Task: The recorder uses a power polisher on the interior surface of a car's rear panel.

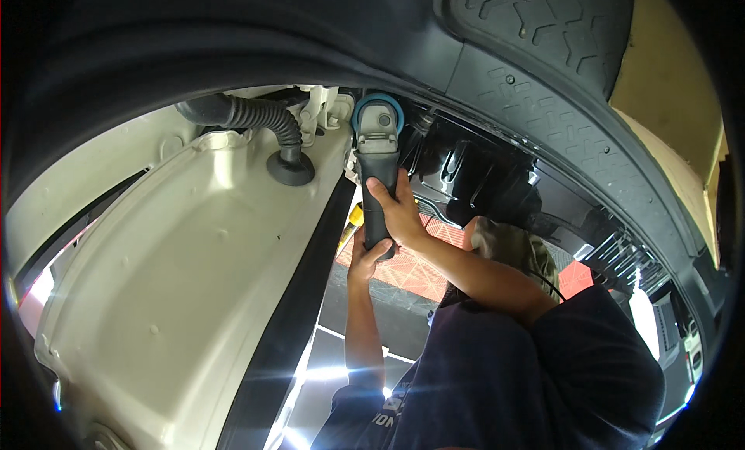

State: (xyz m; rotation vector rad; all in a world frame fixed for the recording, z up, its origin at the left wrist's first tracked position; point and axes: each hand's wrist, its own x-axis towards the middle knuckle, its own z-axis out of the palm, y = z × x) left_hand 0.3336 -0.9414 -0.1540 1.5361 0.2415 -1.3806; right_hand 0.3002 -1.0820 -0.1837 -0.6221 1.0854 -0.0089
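Observation:
Both my hands hold a handheld power tool with a long black grip, a grey head and a round blue rim. My right hand wraps the upper part of the grip from the right, thumb across it. Lower down, my left hand closes around the grip's lower end. The blue-rimmed head is up against the gap between a cream vehicle body panel and dark parts; whether it touches there I cannot tell. A yellow item shows just behind the grip near my left hand; its kind is unclear.
A ribbed black rubber boot enters the cream panel left of the tool. Black textured trim curves overhead and down the right. Glossy black parts sit right of the head. Beyond my arms are red floor tiles and a cardboard-coloured sheet.

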